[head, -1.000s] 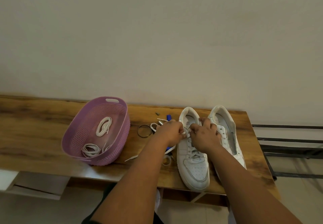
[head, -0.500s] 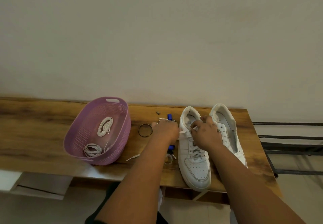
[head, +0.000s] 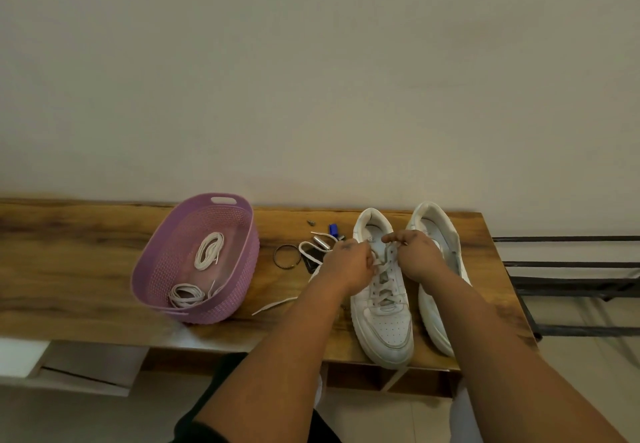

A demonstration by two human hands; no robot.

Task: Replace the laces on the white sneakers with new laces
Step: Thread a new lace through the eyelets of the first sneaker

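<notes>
Two white sneakers stand side by side on the wooden table (head: 86, 269), toes toward me. The left sneaker (head: 381, 321) is laced partway up with a white lace (head: 382, 290). My left hand (head: 349, 266) pinches the lace at the shoe's upper left eyelets. My right hand (head: 417, 252) pinches the lace at the upper right eyelets, by the tongue. The right sneaker (head: 438, 231) shows no lace and is partly hidden behind my right forearm. A loose white lace end (head: 273, 305) trails on the table left of my left arm.
A purple plastic basket (head: 166, 262) at the left holds two coiled white laces (head: 207, 252). Between basket and shoes lie a dark ring (head: 286, 255), a small blue object (head: 333, 229), a screw and other small bits. A metal rack (head: 571, 262) stands to the right.
My left hand moved right, back from beside the shoe onto its upper eyelets. My right hand shifted slightly up toward the tongue. The view tilted a little.
</notes>
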